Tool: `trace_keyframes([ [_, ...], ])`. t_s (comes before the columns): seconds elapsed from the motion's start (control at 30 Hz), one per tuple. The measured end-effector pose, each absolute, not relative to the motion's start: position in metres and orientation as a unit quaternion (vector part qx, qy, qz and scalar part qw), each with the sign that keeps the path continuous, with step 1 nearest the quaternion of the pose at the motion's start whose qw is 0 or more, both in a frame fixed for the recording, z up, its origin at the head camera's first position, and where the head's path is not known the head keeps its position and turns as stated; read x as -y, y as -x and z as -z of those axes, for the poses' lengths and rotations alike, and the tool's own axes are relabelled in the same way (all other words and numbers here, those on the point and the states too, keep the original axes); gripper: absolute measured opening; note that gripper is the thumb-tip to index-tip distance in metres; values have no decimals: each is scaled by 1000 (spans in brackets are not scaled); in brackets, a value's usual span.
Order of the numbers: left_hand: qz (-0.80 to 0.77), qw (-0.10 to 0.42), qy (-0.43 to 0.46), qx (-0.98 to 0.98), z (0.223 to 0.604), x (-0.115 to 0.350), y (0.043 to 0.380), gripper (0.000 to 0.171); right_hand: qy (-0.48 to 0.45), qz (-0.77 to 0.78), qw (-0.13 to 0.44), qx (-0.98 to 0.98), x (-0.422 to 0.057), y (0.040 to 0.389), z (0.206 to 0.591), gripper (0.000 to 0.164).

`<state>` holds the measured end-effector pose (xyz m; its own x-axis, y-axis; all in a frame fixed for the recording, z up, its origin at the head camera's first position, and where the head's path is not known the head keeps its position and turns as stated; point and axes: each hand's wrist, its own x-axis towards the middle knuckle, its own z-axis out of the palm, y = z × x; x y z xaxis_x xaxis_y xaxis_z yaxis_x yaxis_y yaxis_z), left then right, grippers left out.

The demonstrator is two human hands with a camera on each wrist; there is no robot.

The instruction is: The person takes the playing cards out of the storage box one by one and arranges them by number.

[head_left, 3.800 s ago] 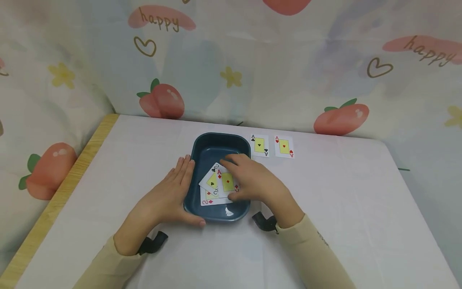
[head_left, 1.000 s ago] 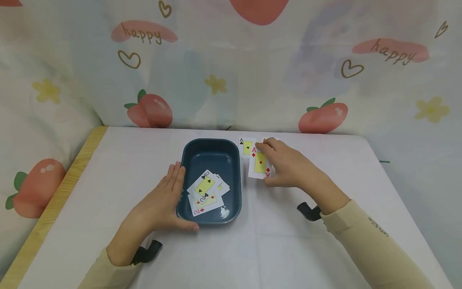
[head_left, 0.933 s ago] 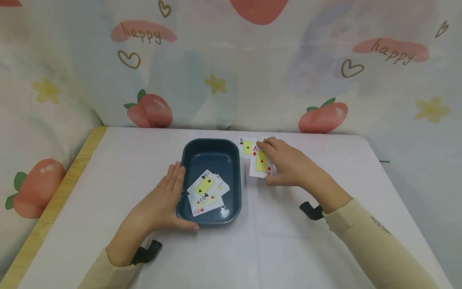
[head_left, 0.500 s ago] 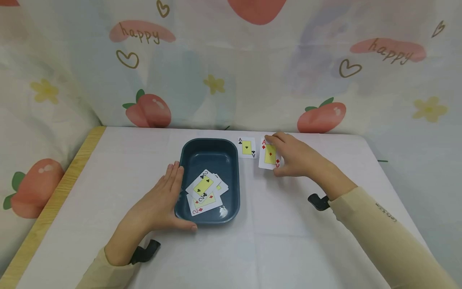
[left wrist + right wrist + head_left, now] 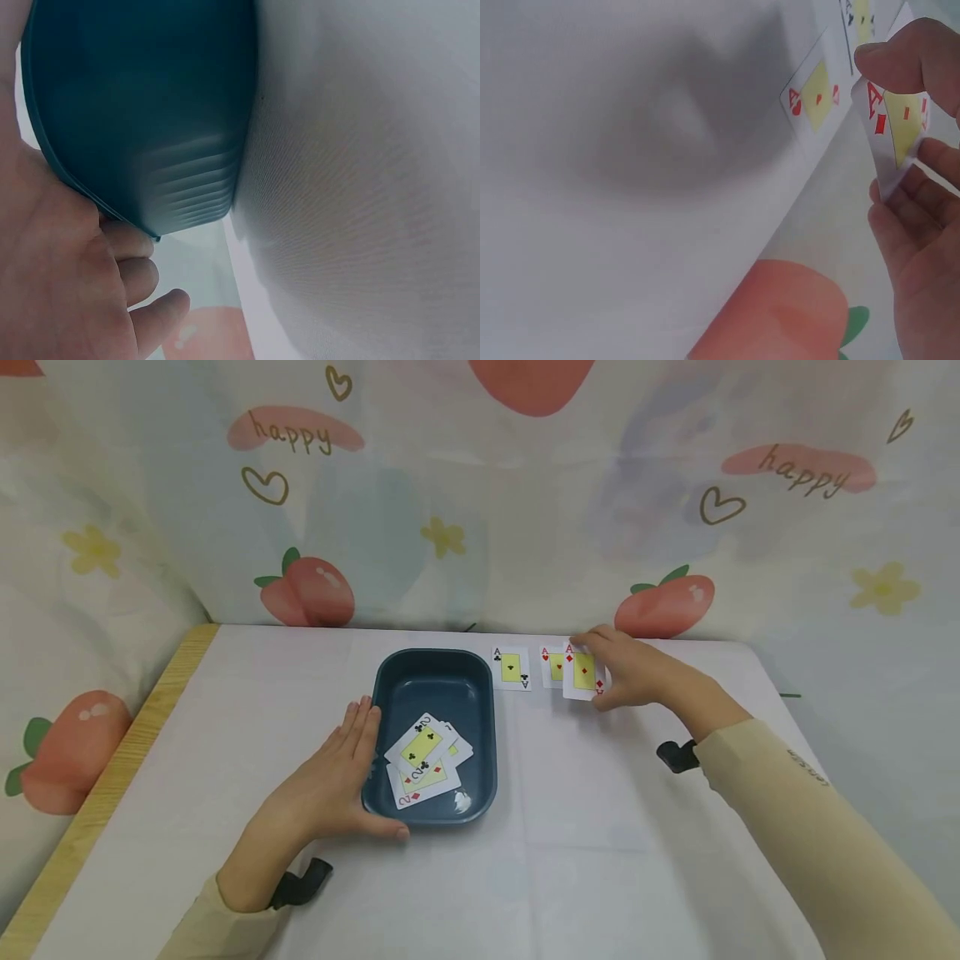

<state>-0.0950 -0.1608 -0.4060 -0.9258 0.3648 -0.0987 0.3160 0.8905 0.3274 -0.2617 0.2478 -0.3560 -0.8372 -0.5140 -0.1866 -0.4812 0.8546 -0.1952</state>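
My right hand (image 5: 637,670) pinches the ace of diamonds (image 5: 582,673) by its edges, thumb on the near side and fingers beyond. In the right wrist view the held card (image 5: 891,127) bows slightly, above the tabletop. In the head view it partly covers the ace of hearts (image 5: 551,668), which lies flat. Left of that lies the ace of clubs (image 5: 511,669). My left hand (image 5: 330,777) rests with straight fingers along the left side of a dark blue tray (image 5: 435,664). Inside the tray, a two of clubs (image 5: 422,745) overlaps a two of diamonds (image 5: 427,787) and another card.
A white cloth (image 5: 585,860) covers the table, with a bare wooden strip (image 5: 112,760) along the left edge. A printed curtain (image 5: 525,510) rises right behind the table's far edge, close to the row of aces.
My right hand took the ace of diamonds out of the tray and carried it right and away from me, past the ace of clubs to the ace of hearts. My left hand stays at the tray.
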Motion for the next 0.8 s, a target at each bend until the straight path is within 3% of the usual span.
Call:
trace_keyframes([
  [0.8,-152,77,-176,-969,409,162,96,154,207,52,167,-963,-273,294,369,87],
])
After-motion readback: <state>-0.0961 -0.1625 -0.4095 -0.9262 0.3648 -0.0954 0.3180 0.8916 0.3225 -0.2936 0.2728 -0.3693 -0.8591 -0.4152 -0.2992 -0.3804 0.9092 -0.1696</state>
